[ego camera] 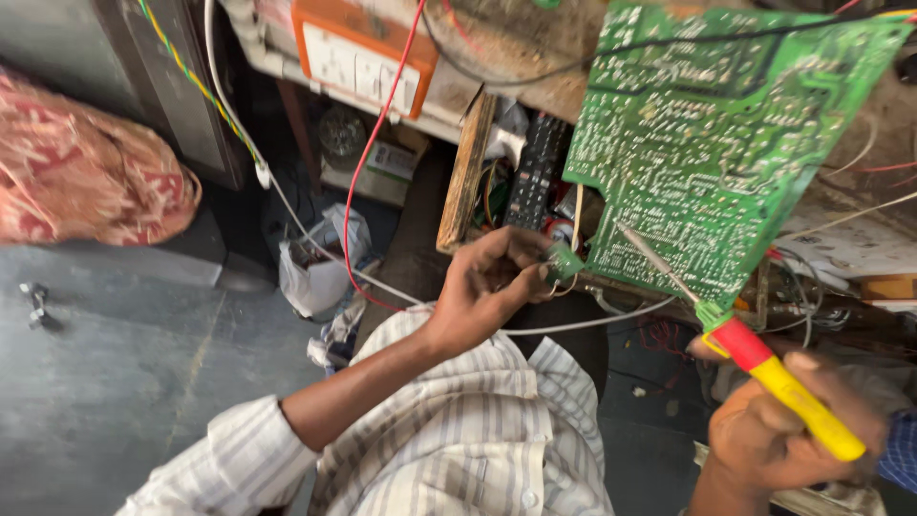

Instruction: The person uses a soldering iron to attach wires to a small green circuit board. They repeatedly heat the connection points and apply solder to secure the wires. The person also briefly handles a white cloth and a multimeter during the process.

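Note:
A large green circuit board is held up tilted, solder side towards me, at the upper right. My left hand, on a striped-sleeved arm, pinches the board's lower left corner, where a small green part sticks out. My right hand at the lower right is closed around a soldering iron with a yellow and red handle. Its thin metal tip rests on the lower part of the board.
An orange and white switch box hangs at the top, with a red wire and a white cable trailing down. A pink patterned cloth lies left. A white plastic bag, a wooden block and a black remote sit below the bench.

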